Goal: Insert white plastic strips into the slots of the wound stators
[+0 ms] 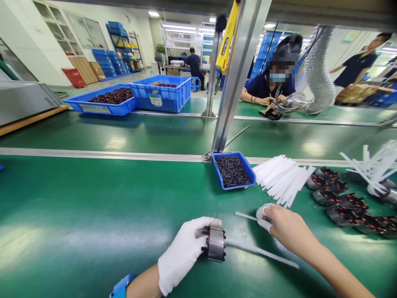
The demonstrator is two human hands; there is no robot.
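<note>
My left hand [186, 248], in a white glove, grips a motor stator [216, 244], a short metal cylinder with dark slots and copper windings. Thin wires stick up from its top. A long whitish strip [263, 252] extends from the stator's right side toward the lower right. My right hand [279, 223] wears white covers on the thumb and fingertip. Pinched between them is a narrow white strip [245, 215], pointing left above the stator. White strips [281, 178] lie fanned out beyond this hand, beside a blue tray [219, 176] of small black tubes [232, 170].
Several stators [344, 207] stand at the right, with more white strips [376, 165] behind them. A metal post [229, 78] rises at the bench's rail, bearing a yellow cutter [228, 37]. Blue bins [161, 99] sit further back. A co-worker [276, 78] works opposite.
</note>
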